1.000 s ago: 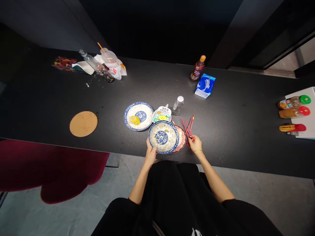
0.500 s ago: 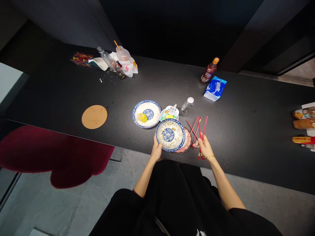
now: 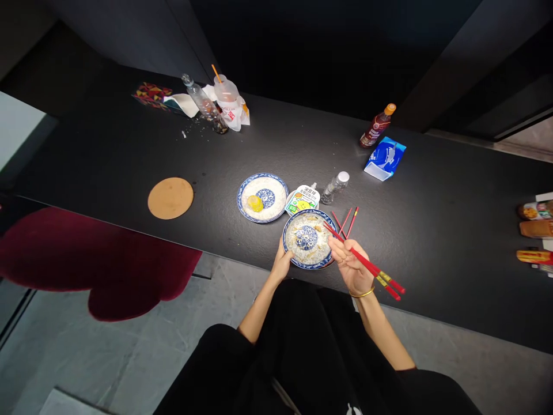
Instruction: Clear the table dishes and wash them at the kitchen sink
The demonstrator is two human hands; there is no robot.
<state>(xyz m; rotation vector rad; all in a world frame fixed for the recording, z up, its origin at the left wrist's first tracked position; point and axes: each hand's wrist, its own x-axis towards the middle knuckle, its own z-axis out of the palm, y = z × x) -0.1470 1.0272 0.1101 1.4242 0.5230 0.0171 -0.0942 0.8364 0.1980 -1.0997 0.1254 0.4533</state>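
L hand (image 3: 281,265): at the near-left rim of the near plate (image 3: 307,239); thumb lies on top of the rim, other fingers tucked under it & mostly hidden; looks like a clamp on the edge.
R hand (image 3: 352,266): raised just over the plate's right side, palm partly up; fingers curled & pinching a held pair of chopsticks (image 3: 372,270) near mid-length. Gold bangle (image 3: 362,294) on the wrist.
Held pair: red w/ yellow bands at the back ends; tips point up-left & sit over the plate's right rim; back ends stick out to the right, past the hand, above the table (image 3: 432,219).
Near plate: blue-white, food scraps in it, at the table's near edge, right in front of the person.
Loose chopsticks (image 3: 349,220): red, flat on the table, just beyond the R hand, beside the near plate's far-right rim.
Far plate (image 3: 262,197): same pattern, up-left of the near plate, close but apart; yellow piece (image 3: 258,203) lies in it.
Pouch (image 3: 302,199): white/green, between the 2 plates; its near end is covered by the near plate's far rim.
Small bottle (image 3: 334,187): clear, white cap, just right of the pouch.
Far side: brown bottle (image 3: 378,125) w/ orange cap, blue pack (image 3: 385,158) next to it.
Left: cork mat (image 3: 170,197), well apart from the plates.
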